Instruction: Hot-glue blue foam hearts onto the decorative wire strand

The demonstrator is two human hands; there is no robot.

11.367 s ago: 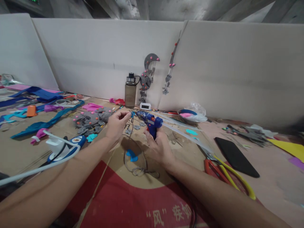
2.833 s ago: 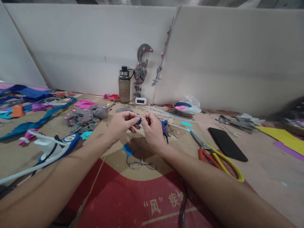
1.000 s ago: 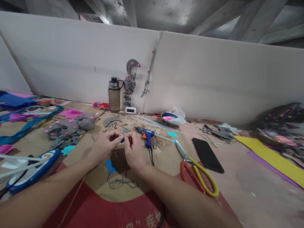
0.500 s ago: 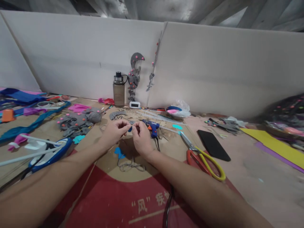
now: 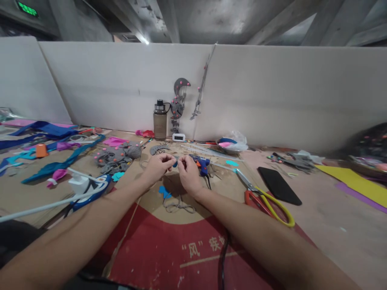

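Observation:
My left hand [image 5: 161, 167] and my right hand [image 5: 188, 174] meet above the cardboard, thumb and fingers of each closed in a pinch. Between the fingertips shows a small dark-blue piece [image 5: 175, 164], perhaps felt; most of it is hidden. Below the hands lie a bright blue cut-out shape [image 5: 165, 192] and a looped grey cord [image 5: 180, 207]. Just beyond my right hand rests a blue hot glue gun [image 5: 203, 164] with an orange trigger. Scissors [image 5: 252, 186] with one red and one yellow handle lie open to the right of my right forearm.
A black phone [image 5: 279, 186] lies beyond the scissors. At the back stand a water bottle [image 5: 160, 123] and a small digital clock [image 5: 178, 137] against a white partition [image 5: 266, 92]. Grey felt pieces with pink dots [image 5: 110, 158] and a blue-and-white iron [image 5: 96, 191] are on the left.
The view has tilted up and turned slightly left, so everything sits further right and more ceiling shows. Both hands keep their pinch on the small blue piece.

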